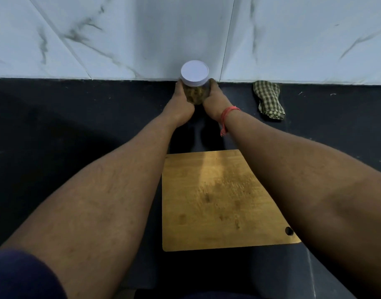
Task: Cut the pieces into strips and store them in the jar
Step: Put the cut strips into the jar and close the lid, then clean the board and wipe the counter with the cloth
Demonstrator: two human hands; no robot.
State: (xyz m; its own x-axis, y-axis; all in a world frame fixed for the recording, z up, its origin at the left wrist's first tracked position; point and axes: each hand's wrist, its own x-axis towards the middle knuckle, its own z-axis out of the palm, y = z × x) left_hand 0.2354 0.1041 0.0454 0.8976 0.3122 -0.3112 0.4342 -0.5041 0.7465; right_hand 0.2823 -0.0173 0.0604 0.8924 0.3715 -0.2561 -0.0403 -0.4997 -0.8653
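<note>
A clear jar with a white lid stands at the back of the dark counter, against the marble wall. Yellowish-brown strips fill it. My left hand grips its left side and my right hand grips its right side, fingers curled round the jar. A red thread is tied on my right wrist. The wooden cutting board lies bare in front of me, between my forearms.
A folded green checked cloth lies at the wall, right of the jar. The dark counter stretches to both sides. The marble wall stands right behind the jar.
</note>
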